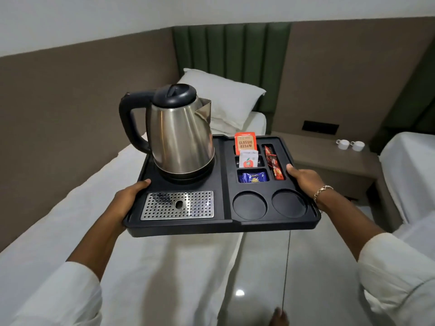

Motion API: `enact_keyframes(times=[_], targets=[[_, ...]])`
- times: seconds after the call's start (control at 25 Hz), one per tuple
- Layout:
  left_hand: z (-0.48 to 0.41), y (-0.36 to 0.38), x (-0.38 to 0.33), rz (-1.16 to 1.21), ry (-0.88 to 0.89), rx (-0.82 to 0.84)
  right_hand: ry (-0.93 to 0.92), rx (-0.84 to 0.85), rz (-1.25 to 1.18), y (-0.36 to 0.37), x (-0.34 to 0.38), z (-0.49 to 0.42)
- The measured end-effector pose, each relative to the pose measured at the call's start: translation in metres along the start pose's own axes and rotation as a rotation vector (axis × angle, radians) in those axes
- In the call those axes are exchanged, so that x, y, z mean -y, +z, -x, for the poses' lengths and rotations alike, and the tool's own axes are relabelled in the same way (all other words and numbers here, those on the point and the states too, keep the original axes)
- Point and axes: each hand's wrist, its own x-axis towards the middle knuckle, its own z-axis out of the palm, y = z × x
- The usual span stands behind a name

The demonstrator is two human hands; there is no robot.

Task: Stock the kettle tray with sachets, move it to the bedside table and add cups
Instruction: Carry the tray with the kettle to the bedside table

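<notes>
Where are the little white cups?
The two small white cups sit side by side on the brown bedside table, right of the black kettle tray, between the beds.

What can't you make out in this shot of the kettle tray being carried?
Head view:
- Fingers of the left hand and right hand: under the black plastic tray, so each grip shows only a thumb.
- White sachet: print too small to read.
- Two white cups on the brown bedside table: too small to tell contents.
- Steel kettle: lid hides the inside.
</notes>
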Motion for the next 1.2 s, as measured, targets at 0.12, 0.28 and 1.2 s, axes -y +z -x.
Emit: enact_keyframes(times=[0.12, 0.28, 1.2], targets=[[-0.058, 0.063, -0.020, -0.028, -0.006, 0.032, -0.009, -0.020, -0.029, -0.025, -0.003, -0.077], [-0.121, 0.143, -0.060, -0.067, -0.010, 0.044, 0.025, -0.014, -0.021, -0.068, 0.003, -0.168], [-0.585, 0.587, -0.194, -0.228, -0.030, 0.205, 0.150, -0.199, 0.045, -0.203, -0.033, -0.701]])
